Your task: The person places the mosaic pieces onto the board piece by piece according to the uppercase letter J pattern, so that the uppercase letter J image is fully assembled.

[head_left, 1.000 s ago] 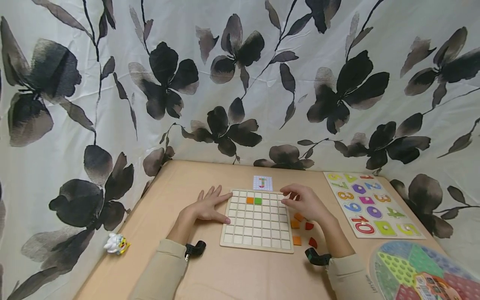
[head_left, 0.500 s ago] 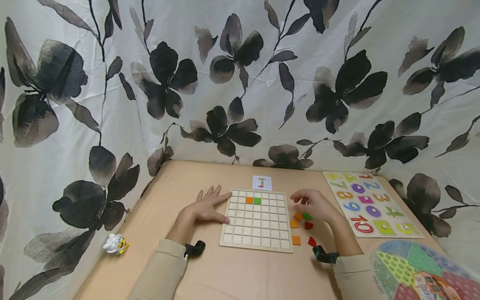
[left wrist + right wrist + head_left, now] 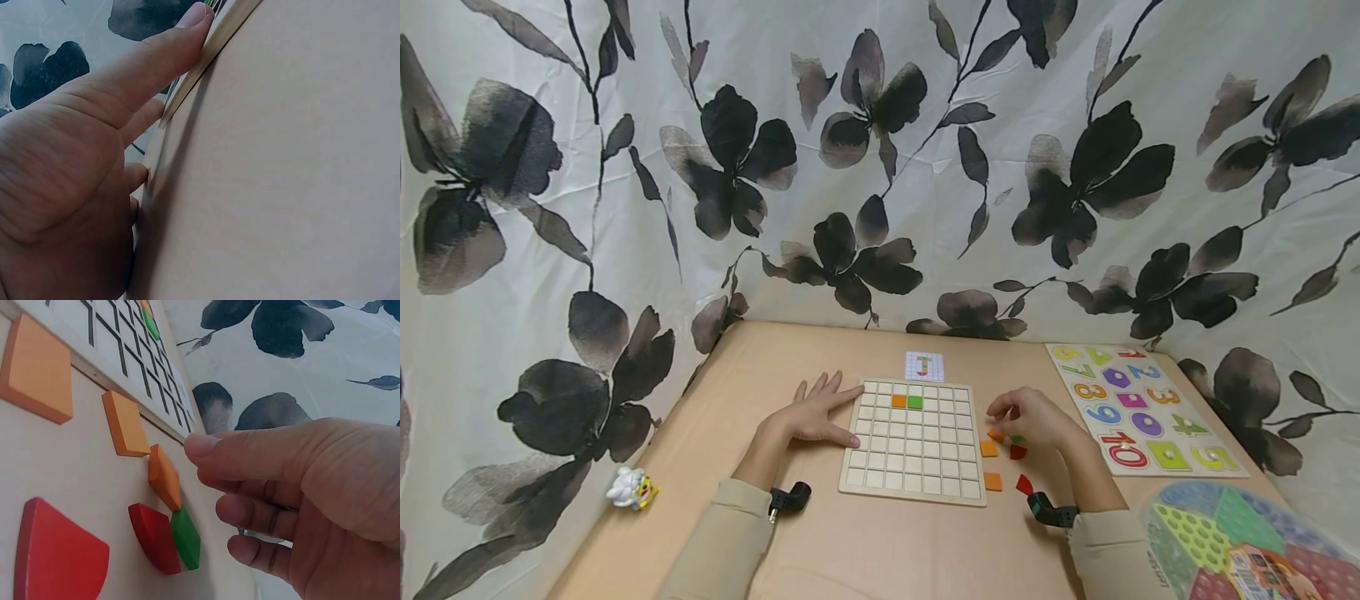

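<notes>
A pale wooden grid board (image 3: 910, 450) lies on the table, an orange square (image 3: 898, 401) and a green square (image 3: 915, 402) side by side in its second row. My left hand (image 3: 811, 415) is spread at the board's left side, thumb and index fingertips on its edge. Right of the board my right hand (image 3: 1028, 414) hovers by the loose pieces, fingers loosely curled, with no piece visible in it. Near its fingertips in the right wrist view are an orange diamond (image 3: 164, 478), a green piece (image 3: 185, 539) and a red rounded piece (image 3: 154, 539).
Two orange squares (image 3: 992, 482) and another red piece (image 3: 1024, 484) lie along the board's right side. Behind it is a small pattern card (image 3: 924, 367). A number puzzle (image 3: 1150, 417) and a round patterned package (image 3: 1247, 542) are at right, a white toy figure (image 3: 632, 488) at left.
My right hand has moved from over the board's upper right corner to the right, then slightly down toward the loose pieces. My left hand stays on the board's edge.
</notes>
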Available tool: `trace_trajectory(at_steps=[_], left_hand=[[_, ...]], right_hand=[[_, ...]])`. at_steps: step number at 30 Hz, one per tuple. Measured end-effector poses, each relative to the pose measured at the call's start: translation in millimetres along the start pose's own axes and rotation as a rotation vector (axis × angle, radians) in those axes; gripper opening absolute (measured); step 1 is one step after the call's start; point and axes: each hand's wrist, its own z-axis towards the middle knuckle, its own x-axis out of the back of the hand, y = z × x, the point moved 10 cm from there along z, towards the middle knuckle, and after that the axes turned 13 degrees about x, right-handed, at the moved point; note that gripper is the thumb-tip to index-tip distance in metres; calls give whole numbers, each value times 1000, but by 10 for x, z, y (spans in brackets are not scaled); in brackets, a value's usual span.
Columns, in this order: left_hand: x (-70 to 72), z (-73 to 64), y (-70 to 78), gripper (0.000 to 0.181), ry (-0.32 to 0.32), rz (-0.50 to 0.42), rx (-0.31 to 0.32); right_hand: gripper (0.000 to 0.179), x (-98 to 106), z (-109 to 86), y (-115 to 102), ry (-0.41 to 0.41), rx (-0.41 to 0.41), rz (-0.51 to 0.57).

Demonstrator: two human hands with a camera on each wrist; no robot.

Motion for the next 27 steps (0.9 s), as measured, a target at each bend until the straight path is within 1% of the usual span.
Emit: trace_trajectory(at_steps=[4,11,18,27], left_hand=[[1,-1,-3,105,2,-4,0],[6,-7,-1,106,6,-3,2],[0,-8,8,105,0,3,0],[20,-10,17,104,1,-1,-1]], right_hand=[[23,-25,-5,30,-13,-7,12],[20,-60,-9,62,-37,-6,-8],[19,-72,-23,97,-34,-49,7],[19,-83,-22,93,-38,-64,-6]])
